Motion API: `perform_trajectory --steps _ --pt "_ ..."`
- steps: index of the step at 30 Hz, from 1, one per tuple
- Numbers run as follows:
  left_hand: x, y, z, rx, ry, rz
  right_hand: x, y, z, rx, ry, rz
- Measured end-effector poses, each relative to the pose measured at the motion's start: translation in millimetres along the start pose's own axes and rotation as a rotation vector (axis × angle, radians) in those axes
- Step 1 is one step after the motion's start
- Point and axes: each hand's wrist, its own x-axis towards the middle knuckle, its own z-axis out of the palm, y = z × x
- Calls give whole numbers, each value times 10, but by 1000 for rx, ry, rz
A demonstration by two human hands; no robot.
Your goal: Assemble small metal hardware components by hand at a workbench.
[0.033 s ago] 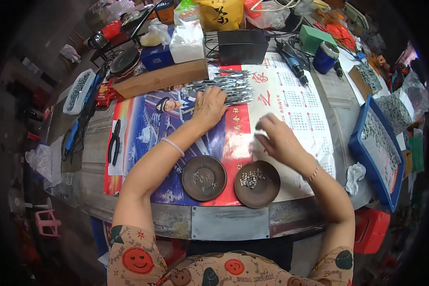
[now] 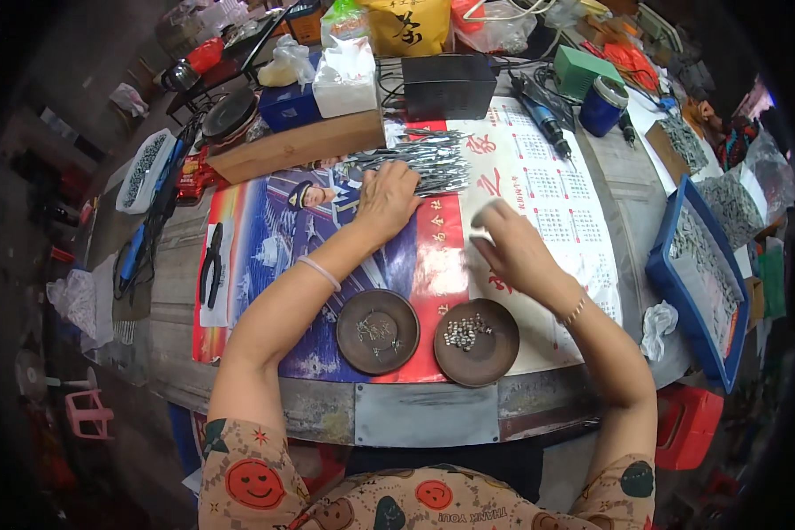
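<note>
My left hand [image 2: 389, 199] is bent over the near left edge of a pile of thin metal strips [image 2: 442, 163], its fingers closed on some of them and the fingertips partly hidden. To its right, my right hand [image 2: 514, 247] hovers above a poster calendar [image 2: 548, 309]. Its thumb and fingers are apart, and I see nothing between them. Close to me, a brown round dish [image 2: 353, 349] contains small thin metal bits [image 2: 378, 331]. Beside it, a second brown dish [image 2: 495, 362] has small shiny metal beads [image 2: 465, 333].
A wooden board [image 2: 300, 148] and a black box [image 2: 449, 88] stand behind the pile. Black-handled pliers [image 2: 210, 269] lie at left. A blue rotary tool [image 2: 543, 119] lies at back right. On the right is a blue tray [image 2: 729, 353] of metal pieces.
My right hand has shifted slightly upward and its outline is sharper, with thumb and fingers apart. My left hand stays at the pile.
</note>
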Motion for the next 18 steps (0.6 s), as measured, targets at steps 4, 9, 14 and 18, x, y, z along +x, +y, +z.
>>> perform_trajectory --steps 4,9,14,18 --pt "1 14 43 -22 37 39 330 283 198 -155 55 -6" --pt "-11 -26 73 -50 15 41 514 411 423 -278 59 -49" --pt "-24 -46 98 -99 -9 40 554 471 497 -270 41 -37" --pt "-65 -65 147 -140 12 64 538 539 458 -117 -21 -32"
